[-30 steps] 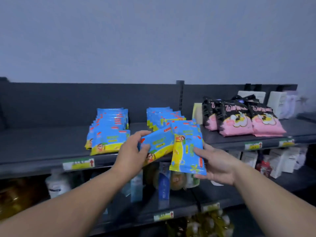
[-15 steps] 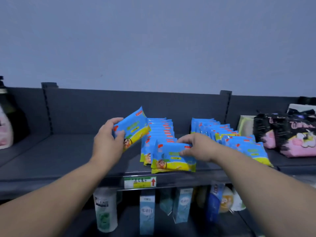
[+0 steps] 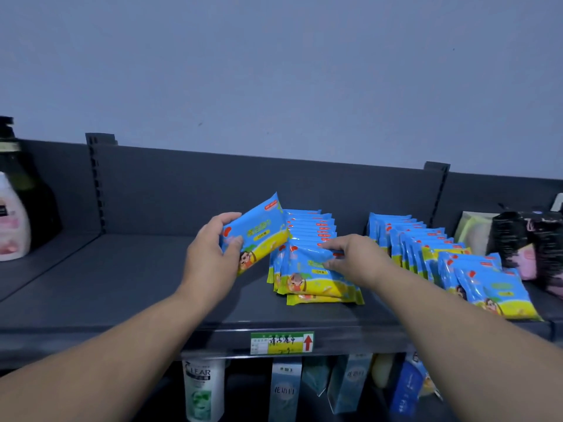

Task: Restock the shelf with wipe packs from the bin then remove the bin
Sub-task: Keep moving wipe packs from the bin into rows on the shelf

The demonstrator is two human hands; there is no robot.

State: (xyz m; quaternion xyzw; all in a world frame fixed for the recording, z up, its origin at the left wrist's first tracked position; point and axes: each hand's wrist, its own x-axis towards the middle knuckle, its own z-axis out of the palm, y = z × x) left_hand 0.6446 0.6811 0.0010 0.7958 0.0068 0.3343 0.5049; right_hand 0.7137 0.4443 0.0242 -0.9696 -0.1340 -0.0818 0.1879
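Left hand gripped wipe pack by lower-left end, long axis tilted, rising toward upper right, above shelf, just left of middle row. Right hand pinched top edge of row's front pack, long axis parallel to shelf front edge. Bare shelf lay left; second row stood right

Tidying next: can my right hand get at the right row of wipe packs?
Probably yes: nothing stands between the right hand and the right row, though it pinches the middle row's front pack.
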